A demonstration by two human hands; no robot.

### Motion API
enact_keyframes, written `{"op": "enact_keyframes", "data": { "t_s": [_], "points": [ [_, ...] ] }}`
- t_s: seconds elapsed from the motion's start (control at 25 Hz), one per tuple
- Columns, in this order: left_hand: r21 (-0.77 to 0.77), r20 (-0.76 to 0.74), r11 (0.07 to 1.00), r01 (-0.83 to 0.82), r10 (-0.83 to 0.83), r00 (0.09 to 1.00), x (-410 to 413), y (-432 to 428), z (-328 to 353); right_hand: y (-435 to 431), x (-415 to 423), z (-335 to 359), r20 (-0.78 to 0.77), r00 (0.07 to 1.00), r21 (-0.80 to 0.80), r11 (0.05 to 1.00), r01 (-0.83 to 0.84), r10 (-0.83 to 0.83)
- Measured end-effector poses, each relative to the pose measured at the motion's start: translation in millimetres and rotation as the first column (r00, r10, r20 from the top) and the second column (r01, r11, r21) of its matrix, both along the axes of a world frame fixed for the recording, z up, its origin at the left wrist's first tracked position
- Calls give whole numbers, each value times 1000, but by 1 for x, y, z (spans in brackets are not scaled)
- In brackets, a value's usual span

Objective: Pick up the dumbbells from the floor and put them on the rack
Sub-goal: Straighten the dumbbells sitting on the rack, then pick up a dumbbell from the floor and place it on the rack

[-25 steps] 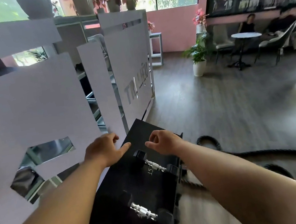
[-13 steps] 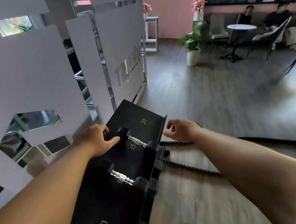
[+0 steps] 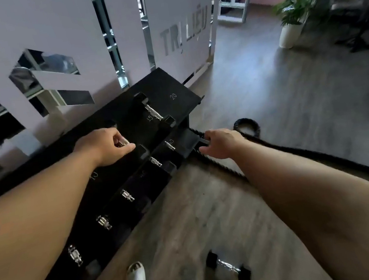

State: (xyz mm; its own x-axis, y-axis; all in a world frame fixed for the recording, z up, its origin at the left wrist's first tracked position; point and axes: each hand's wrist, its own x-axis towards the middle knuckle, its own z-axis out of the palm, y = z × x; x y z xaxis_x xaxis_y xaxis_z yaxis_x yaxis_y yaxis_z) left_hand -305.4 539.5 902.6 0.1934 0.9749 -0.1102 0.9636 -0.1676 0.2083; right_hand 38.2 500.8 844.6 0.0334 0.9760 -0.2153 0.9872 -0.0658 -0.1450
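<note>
Dumbbells: one lies on the floor near your shoe, apart from the rack. Your left hand curls around a chrome handle on the rack's upper shelf. Your right hand touches the lower shelf's far end, fingers loose, holding nothing.

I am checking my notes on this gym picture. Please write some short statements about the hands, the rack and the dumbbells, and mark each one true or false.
1. The left hand is closed on a dumbbell handle on the top shelf of the rack. True.
2. The right hand carries a dumbbell. False: it holds nothing, near the rack's end.
3. A dumbbell lies on the floor. True.
4. The rack is empty. False: several dumbbells sit on it.
</note>
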Motion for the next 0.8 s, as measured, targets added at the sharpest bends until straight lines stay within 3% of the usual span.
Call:
{"op": "enact_keyframes", "data": {
  "t_s": [0.2,0.52,0.8],
  "points": [
    [-102,-56,990,-92,87,995,43,-140,-11,-105,27,-16,-42,991,-76,988,-134,131],
    [-120,-101,979,-164,152,983,49,-251,-14,-196,28,-23,-78,979,-126,972,-197,188],
    [-189,-88,962,-199,185,979,25,-348,-60,-278,7,-66,-44,969,-191,950,-247,243]
  ]
}}
